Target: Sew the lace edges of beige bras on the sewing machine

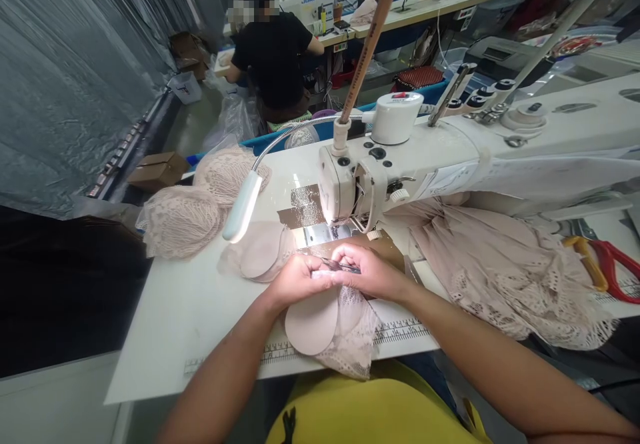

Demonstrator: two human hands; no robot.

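Observation:
My left hand (295, 279) is closed, pinching the top edge of a beige padded cup with lace (320, 324) that hangs over the table's front edge. My right hand (367, 269) is closed too, gripping a small dark metal tool (340, 265), perhaps tweezers or snips, held against the same piece. Both hands meet just in front of the white sewing machine's head (350, 184) and its shiny needle plate (320, 233). A bare beige cup (260, 249) lies left of my hands.
A pile of lace cups (195, 207) sits at the table's left. Beige lace fabric (505, 277) is heaped at the right under the machine arm. Red and yellow scissors (600, 264) lie far right. A gooseneck lamp (243, 207) reaches over the table. A person in black (273, 57) works behind.

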